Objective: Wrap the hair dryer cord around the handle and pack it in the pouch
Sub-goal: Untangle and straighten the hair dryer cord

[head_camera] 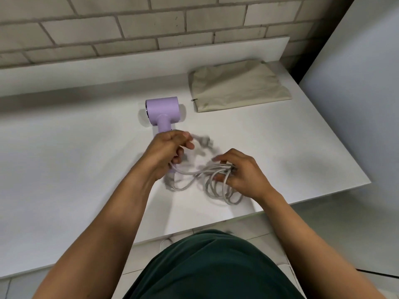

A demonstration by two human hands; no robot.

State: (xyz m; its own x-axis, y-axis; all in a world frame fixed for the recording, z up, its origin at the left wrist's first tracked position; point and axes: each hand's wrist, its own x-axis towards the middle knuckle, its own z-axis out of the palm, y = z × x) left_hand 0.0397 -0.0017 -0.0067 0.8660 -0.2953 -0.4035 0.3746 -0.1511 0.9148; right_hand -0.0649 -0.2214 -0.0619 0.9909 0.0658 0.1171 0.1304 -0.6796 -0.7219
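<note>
While the left hand curls around the lower handle of a lilac dryer, the right hand holds a bunch of grey cord just to its right, near the middle of the frame. The dryer lies on a white table, its barrel pointing towards the top of the frame and its handle running down into the left fist. The left fingers are closed tightly on the handle. The right fingers are bent, with several loops of cord gathered through them; the loops hang down and rest on the table below that hand. One strand of cord runs from the base of the handle across to the right hand. A blurred grey shape, probably the plug, sits just right of the left hand's knuckles.

A flat beige pouch lies on the table in the upper right of the frame, well apart from the dryer and both hands. A small dark zip pull shows at its left edge. Whether the zip is open cannot be told.

A pale brick wall fills the top of the frame. A dark green garment shows at the bottom centre.
</note>
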